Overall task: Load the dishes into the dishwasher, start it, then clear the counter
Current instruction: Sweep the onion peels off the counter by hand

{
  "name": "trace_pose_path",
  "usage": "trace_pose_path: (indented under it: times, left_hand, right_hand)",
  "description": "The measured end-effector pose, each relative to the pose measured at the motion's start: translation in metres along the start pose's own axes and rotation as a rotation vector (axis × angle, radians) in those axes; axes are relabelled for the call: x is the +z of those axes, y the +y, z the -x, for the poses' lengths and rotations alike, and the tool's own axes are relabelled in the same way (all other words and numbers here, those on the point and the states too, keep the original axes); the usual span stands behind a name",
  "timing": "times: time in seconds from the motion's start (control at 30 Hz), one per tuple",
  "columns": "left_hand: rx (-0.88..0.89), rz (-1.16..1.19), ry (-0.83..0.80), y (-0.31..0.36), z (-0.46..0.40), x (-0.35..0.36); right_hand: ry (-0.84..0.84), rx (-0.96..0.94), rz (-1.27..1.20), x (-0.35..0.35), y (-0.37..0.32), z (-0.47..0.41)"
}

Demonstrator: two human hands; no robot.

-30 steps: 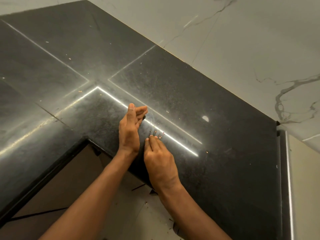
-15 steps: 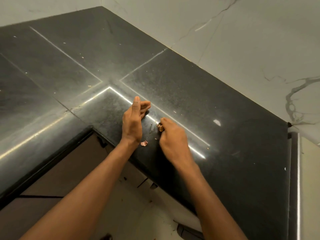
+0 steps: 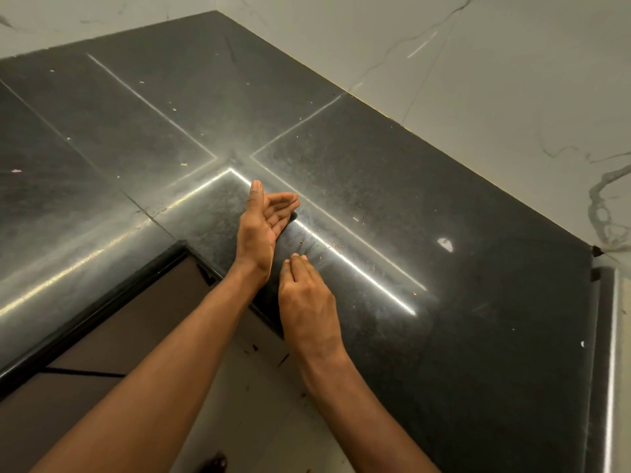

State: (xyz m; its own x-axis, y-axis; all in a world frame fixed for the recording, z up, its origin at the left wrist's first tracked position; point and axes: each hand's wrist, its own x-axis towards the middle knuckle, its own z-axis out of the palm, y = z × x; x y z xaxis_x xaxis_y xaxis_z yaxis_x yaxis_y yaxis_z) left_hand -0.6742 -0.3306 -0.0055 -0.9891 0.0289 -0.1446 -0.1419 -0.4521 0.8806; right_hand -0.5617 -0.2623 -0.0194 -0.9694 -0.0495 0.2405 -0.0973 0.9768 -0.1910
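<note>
A black L-shaped stone counter [image 3: 375,186] fills the view, dusty and dotted with small crumbs [image 3: 336,246]. My left hand [image 3: 263,223] stands on its edge near the counter's inner corner, palm turned right, fingers loosely cupped and holding nothing. Just right of it, my right hand [image 3: 305,298] lies palm down with its fingers together, the fingertips touching the counter beside the crumbs. No dishes or dishwasher are in view.
White marble-patterned wall [image 3: 478,80] backs the counter on the far and right sides. A brown cabinet front [image 3: 102,343] sits under the counter's inner edge, with pale floor [image 3: 259,421] below. A metal strip [image 3: 611,353] runs along the counter's right end.
My right hand has drawn back toward me from the crumbs, fingers flattened on the counter. The small pinkish scrap seen between my hands is gone from view. The left hand stays cupped.
</note>
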Motion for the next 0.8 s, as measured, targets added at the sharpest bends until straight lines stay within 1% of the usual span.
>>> trace_pose_path:
  times: [0.1, 0.27, 0.37, 0.4, 0.43, 0.53, 0.57, 0.6, 0.63, 0.67, 0.7, 0.8]
  left_hand:
    - [0.004, 0.006, 0.000, 0.000, 0.000, 0.001]
    - [0.007, 0.006, 0.019, 0.000, 0.001, 0.003]
    - [-0.014, 0.014, 0.032, 0.002, 0.002, 0.002]
    - [-0.027, 0.023, 0.037, 0.003, 0.003, 0.002]
    - [-0.042, 0.038, 0.044, 0.004, 0.005, 0.001]
    - [-0.093, 0.106, 0.079, 0.008, 0.021, -0.005]
    - [-0.104, 0.130, 0.090, 0.009, 0.030, -0.008]
    - [-0.111, 0.149, 0.094, 0.010, 0.040, -0.013]
    - [-0.113, 0.163, 0.093, 0.012, 0.051, -0.019]
    - [-0.114, 0.174, 0.092, 0.014, 0.064, -0.027]
    - [-0.113, 0.193, 0.095, 0.016, 0.076, -0.036]
    - [-0.098, 0.272, 0.133, 0.025, 0.114, -0.071]
  right_hand:
    - [0.040, -0.047, -0.014, -0.010, 0.005, -0.004]
    - [0.071, -0.048, -0.057, -0.013, 0.003, -0.004]
    - [0.071, -0.012, -0.151, -0.012, 0.011, -0.004]
    - [0.092, 0.055, -0.240, -0.014, 0.017, -0.007]
    - [0.119, 0.171, -0.361, -0.016, 0.027, -0.011]
    - [0.193, 0.628, -0.726, -0.023, 0.061, -0.024]
    - [0.205, 0.782, -0.942, -0.027, 0.070, -0.027]
    - [0.203, 0.907, -1.227, -0.033, 0.075, -0.029]
    - [0.192, 0.990, -1.506, -0.039, 0.076, -0.028]
    - [0.186, 1.024, -1.691, -0.046, 0.072, -0.026]
    - [0.171, 1.024, -1.793, -0.051, 0.064, -0.022]
    - [0.057, 0.942, -1.932, -0.057, 0.019, -0.002]
